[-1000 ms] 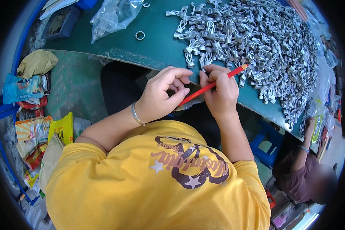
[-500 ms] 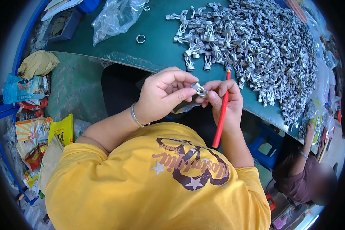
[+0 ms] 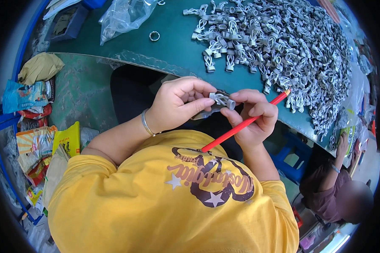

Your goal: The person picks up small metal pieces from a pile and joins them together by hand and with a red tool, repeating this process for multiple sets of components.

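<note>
Between thumb and fingers, my left hand (image 3: 177, 101) pinches one end of a small grey metal-looking piece (image 3: 222, 100), which has ribbed ends joined by twisted strands. My right hand (image 3: 257, 118) has its thumb and fingertip around the piece's other end. A long red pencil-like stick (image 3: 236, 128) with a pale tip is also tucked through the right fingers. It slants from my shirt up toward the table. On the dark green table lies a large heap of similar grey pieces (image 3: 274, 46), its near edge just beyond my right hand.
A clear plastic bag (image 3: 126, 19), a small ring (image 3: 154, 36) and a blue-grey bin (image 3: 66, 23) are on the table's left part. Bags and wrappers (image 3: 33, 143) crowd the left side. Another person (image 3: 329, 189) sits at right, near a blue stool (image 3: 289, 156).
The grey piece has turned so its side shows more. My right hand has shifted right and rolled, swinging the red stick from nearly upright to a slant.
</note>
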### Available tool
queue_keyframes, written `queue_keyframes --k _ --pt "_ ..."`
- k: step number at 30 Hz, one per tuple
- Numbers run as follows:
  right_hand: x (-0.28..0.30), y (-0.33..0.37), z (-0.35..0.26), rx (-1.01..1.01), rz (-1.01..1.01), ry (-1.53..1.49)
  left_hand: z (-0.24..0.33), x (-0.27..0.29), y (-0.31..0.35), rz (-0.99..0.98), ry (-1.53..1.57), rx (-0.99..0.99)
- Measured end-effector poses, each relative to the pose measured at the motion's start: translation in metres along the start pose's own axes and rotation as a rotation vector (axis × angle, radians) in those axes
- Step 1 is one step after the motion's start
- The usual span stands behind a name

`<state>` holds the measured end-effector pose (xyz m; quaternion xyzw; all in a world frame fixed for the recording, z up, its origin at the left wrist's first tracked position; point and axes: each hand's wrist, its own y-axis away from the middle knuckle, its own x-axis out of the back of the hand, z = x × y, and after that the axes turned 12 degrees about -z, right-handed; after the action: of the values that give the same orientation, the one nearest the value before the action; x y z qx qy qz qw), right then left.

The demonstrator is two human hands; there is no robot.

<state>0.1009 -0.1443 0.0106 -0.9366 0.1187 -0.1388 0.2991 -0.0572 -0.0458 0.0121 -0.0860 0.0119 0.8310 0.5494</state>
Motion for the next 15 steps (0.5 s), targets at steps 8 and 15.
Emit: queue_keyframes --k 8,15 --pt "-0.007 -0.009 0.004 -0.046 -0.167 0.315 -0.007 0.008 0.008 0.197 -0.313 -0.095" --pt "-0.013 -0.038 0.022 -0.020 -0.237 0.624 -0.007 0.009 0.007 0.187 -0.316 -0.045"
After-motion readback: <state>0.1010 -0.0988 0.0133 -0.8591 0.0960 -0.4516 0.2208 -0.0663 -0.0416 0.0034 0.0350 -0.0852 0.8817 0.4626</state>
